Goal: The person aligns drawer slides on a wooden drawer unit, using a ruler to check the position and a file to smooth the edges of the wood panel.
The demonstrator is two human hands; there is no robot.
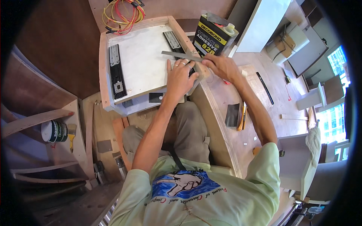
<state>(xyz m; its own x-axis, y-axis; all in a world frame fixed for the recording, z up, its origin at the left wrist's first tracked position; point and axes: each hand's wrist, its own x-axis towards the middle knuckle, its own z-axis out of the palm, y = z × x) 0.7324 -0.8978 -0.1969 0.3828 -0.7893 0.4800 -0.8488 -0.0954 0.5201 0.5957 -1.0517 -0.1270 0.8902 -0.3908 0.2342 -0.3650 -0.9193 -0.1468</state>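
A: Landmark is the drawer box (140,60), white panel inside a plywood frame. Where's the metal ruler (181,55)?

B: It lies across the box's right side wall, long axis running left-right, left end out over the white panel, right end at your right hand (221,66).

A: Finger state?

B: Your left hand (181,77) rests just below the ruler, fingers spread flat, tips at its lower edge, gripping nothing. Your right hand curls over the ruler's right end; whether it pinches it I can't tell.

A: Which hand's nearer?

B: Both touch or nearly touch. Left covers the middle, right the end.

A: Surroundings?

B: Two black drawer slides, one (116,69) at the box's left wall, one (172,40) at its right. Adhesive can (213,37) just right of the box. Coiled wires (122,15) beyond its far edge.
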